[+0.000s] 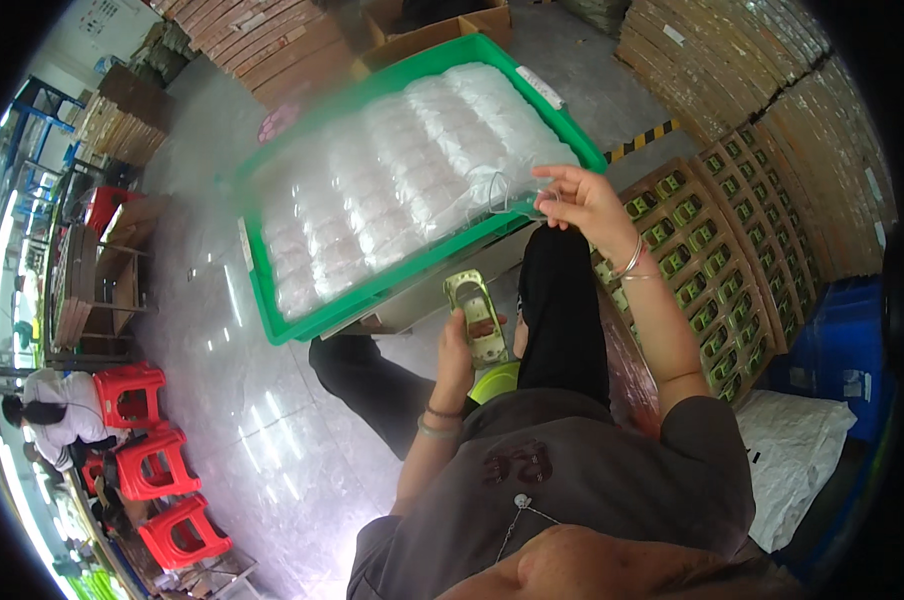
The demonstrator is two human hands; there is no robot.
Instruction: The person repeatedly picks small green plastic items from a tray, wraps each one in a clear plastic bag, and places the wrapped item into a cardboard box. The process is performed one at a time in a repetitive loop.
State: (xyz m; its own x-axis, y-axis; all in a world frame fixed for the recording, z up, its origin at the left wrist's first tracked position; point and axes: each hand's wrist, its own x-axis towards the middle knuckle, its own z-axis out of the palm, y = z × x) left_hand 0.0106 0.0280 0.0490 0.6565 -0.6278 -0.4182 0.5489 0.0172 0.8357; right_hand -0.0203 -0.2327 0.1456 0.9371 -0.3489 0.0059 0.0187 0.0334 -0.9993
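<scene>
My left hand point(455, 357) is closed on a light green toy car body shell point(490, 346), held upright above my lap with its openings showing. My right hand point(584, 207) is raised at the near right corner of a green plastic crate point(412, 262). Between its thumb and fingers is a thin clear plastic piece point(520, 203), whose exact shape is hard to make out. Rows of similar-looking clear plastic pieces point(402, 150), shiny and closely packed, fill the crate in front of me.
At the right, cardboard trays point(694, 270) hold rows of green car shells. Stacked cardboard point(722, 60) rises behind them. A white sack point(794, 455) and a blue bin point(840, 345) stand nearby. Red stools point(157, 465) and a seated person point(62, 410) are far left.
</scene>
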